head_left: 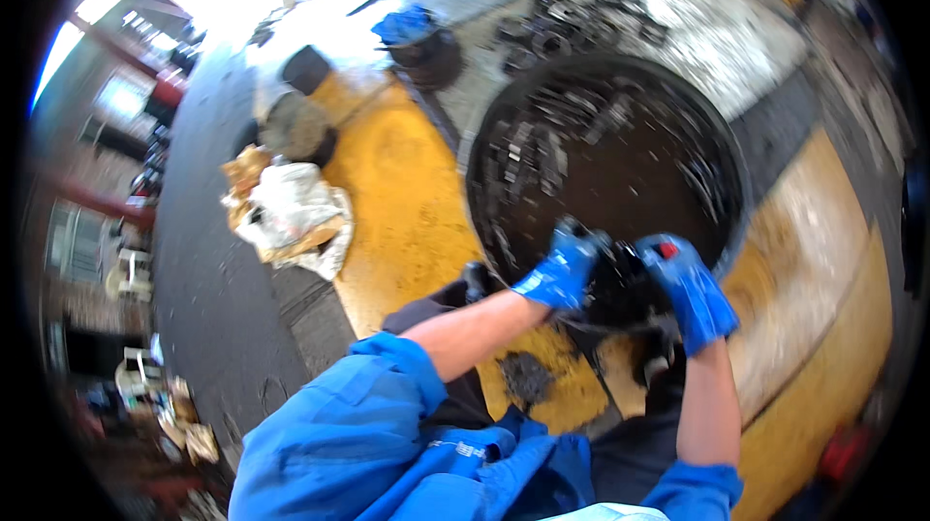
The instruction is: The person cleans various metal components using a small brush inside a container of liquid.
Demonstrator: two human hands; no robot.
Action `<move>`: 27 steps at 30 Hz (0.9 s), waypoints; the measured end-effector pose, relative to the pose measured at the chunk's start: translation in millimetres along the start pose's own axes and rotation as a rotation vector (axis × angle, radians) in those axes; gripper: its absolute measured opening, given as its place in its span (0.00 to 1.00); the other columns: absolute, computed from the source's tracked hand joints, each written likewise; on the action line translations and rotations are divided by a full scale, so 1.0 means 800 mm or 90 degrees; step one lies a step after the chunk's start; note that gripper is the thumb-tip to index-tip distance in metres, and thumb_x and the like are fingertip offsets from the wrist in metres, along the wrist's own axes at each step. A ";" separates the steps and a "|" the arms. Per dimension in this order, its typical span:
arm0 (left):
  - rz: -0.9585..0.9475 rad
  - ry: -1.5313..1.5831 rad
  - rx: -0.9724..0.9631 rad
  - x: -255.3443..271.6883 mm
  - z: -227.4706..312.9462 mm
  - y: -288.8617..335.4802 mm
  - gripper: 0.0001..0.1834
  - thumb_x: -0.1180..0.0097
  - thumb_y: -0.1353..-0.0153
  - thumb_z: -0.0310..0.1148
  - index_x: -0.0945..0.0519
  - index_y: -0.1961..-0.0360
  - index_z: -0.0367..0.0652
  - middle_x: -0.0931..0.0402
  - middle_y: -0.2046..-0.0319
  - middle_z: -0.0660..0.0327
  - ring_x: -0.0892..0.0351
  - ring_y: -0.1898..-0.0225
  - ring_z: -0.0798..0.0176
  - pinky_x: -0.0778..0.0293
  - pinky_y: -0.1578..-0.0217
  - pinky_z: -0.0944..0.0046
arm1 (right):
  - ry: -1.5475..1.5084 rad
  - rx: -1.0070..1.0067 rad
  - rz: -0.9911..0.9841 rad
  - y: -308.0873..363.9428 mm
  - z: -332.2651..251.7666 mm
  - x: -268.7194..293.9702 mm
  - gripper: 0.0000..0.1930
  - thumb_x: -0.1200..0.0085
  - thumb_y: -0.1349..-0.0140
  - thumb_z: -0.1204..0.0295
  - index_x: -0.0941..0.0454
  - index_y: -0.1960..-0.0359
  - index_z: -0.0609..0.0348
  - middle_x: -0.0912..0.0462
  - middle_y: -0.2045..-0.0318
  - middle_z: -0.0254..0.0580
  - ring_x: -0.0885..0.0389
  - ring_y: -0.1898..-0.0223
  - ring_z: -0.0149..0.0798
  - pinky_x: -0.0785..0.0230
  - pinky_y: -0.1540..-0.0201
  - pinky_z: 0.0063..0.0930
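My left hand (567, 264), in a wet blue glove, is closed at the near rim of a big round black tub (738, 187). Its fingers grip a dark, wet part (616, 274) whose kind is blurred. Close on the right, my right hand (676, 277), gloved the same way, curls its fingers toward that part. A small red spot (666, 250) shows at these fingers; what it belongs to cannot be made out. Murky brown liquid (630, 172) fills the tub, with several dark metal pieces (533, 158) along its left and far sides.
Beyond the tub lies a heap of dark metal rings (562, 27) on a grey sheet. A dark bucket (426, 58) with blue cloth (403, 25) stands at the far left. White sacking (300, 216) lies left on the floor, beside yellow boards (402, 201). My knees flank the tub's near side.
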State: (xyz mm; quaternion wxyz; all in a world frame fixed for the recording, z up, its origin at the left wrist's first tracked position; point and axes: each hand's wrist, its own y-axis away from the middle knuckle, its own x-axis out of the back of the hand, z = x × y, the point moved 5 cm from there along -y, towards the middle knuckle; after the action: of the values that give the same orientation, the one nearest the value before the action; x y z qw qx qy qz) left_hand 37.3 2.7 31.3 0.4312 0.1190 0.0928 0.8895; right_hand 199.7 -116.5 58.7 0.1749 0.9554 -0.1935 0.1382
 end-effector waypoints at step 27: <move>-0.106 0.187 0.069 0.025 -0.050 -0.067 0.11 0.43 0.30 0.24 0.19 0.49 0.36 0.17 0.60 0.62 0.19 0.60 0.67 0.22 0.56 0.67 | -0.176 -0.261 -0.011 -0.012 0.009 -0.016 0.15 0.37 0.32 0.61 0.13 0.51 0.56 0.11 0.60 0.39 0.14 0.64 0.34 0.19 0.61 0.30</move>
State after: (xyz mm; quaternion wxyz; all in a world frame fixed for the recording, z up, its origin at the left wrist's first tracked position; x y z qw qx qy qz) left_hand 53.8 48.9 -18.3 0.4780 0.0024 0.2119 0.8524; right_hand 194.1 -106.7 45.1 0.3384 0.9113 -0.2315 -0.0377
